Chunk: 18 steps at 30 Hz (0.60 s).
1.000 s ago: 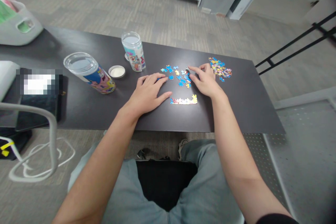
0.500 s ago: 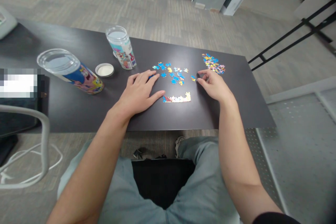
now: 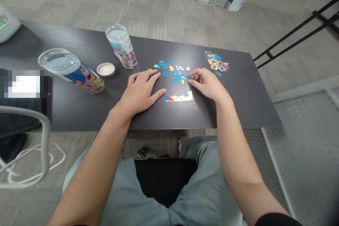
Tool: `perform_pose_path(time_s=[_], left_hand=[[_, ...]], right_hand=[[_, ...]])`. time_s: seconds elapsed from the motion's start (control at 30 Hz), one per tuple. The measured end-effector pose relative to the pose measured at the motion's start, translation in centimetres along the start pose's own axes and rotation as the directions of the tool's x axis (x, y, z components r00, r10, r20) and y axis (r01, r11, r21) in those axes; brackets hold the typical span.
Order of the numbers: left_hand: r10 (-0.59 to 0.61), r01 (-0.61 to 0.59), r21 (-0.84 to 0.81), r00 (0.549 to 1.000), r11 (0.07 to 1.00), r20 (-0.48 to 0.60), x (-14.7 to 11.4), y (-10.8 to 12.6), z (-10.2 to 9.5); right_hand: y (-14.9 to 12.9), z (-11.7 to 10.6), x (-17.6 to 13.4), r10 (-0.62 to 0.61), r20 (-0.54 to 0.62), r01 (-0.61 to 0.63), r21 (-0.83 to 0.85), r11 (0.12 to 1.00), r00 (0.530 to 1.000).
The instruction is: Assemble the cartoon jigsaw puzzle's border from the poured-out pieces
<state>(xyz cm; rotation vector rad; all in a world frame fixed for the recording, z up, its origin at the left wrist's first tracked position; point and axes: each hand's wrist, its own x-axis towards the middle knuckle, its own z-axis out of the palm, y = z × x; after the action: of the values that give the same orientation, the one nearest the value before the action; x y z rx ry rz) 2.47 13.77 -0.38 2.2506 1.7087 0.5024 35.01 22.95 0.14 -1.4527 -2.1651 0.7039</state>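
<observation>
My left hand (image 3: 143,90) rests flat on the dark table with its fingers spread. A blue puzzle piece (image 3: 153,75) peeks out by its fingertips, and its thumb lies near the left end of a joined puzzle strip (image 3: 180,98). Thumb and fingers of my right hand (image 3: 205,82) pinch together at a small puzzle piece (image 3: 188,77), mostly hidden by the fingertips. That piece is at the right side of a group of loose blue and yellow puzzle pieces (image 3: 175,80).
A heap of puzzle pieces (image 3: 217,63) lies at the right back of the table (image 3: 251,91). On the left stand two clear-topped printed canisters, one nearer (image 3: 84,77) and one farther (image 3: 127,53), with a round lid (image 3: 106,69) between them. A white cable (image 3: 47,148) hangs at left.
My right hand has moved left toward the loose pieces, bringing a small puzzle piece along, and its fingers have closed. My left hand has stayed in place.
</observation>
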Motion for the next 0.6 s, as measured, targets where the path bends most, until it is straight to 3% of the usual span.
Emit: perform_pose_path(time_s=[0.3,0.47,0.6], left_hand=[[0.003,-0.002,-0.011,1.000,1.000,0.009,-0.01,0.09,-0.19],[0.012,-0.012,-0.024,1.000,1.000,0.002,0.00,-0.06,-0.10],[0.002,-0.002,0.004,1.000,1.000,0.021,0.02,0.11,-0.21]], right_hand=[[-0.03,0.04,-0.41,-0.031,-0.028,0.034,0.120,0.992,0.999],[0.19,-0.20,-0.21,-0.012,-0.027,0.013,0.035,0.999,1.000],[0.39,-0.22,-0.13,-0.083,-0.016,0.082,-0.058,0.995,0.996]])
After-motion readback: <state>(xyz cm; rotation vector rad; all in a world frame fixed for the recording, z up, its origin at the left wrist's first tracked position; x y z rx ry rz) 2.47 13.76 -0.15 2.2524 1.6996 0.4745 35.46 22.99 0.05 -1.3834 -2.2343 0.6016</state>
